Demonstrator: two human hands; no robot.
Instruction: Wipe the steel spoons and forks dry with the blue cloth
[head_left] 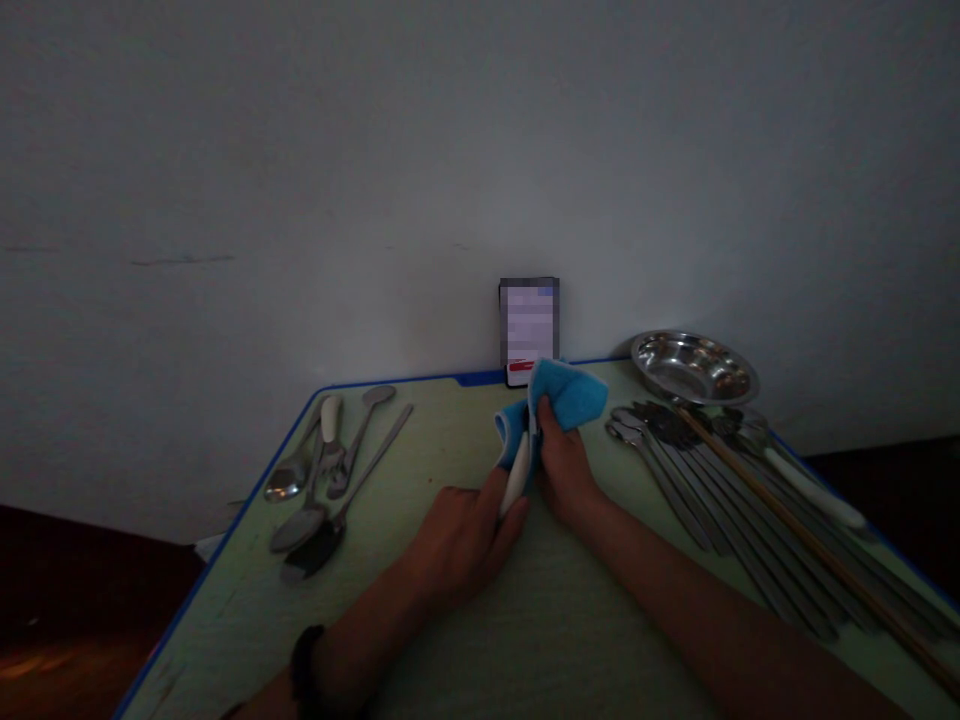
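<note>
My left hand (pixel 469 535) is closed around the white handle of a utensil (pixel 515 480), which points up and away from me. The far end of that utensil is wrapped in a blue cloth (pixel 571 392), so its kind is hidden. Pressing the cloth from the right is my right hand (pixel 566 462), fingers closed on it with the thumb on top. Both hands are close together over the middle of the table (pixel 450 440).
At the left lie several spoons (pixel 300 527) and a white-handled fork (pixel 330 430). Many long-handled utensils (pixel 720 520) and a wooden stick (pixel 795 540) spread over the right side. A metal bowl (pixel 694 368) sits behind them; a phone (pixel 529 325) leans on the wall.
</note>
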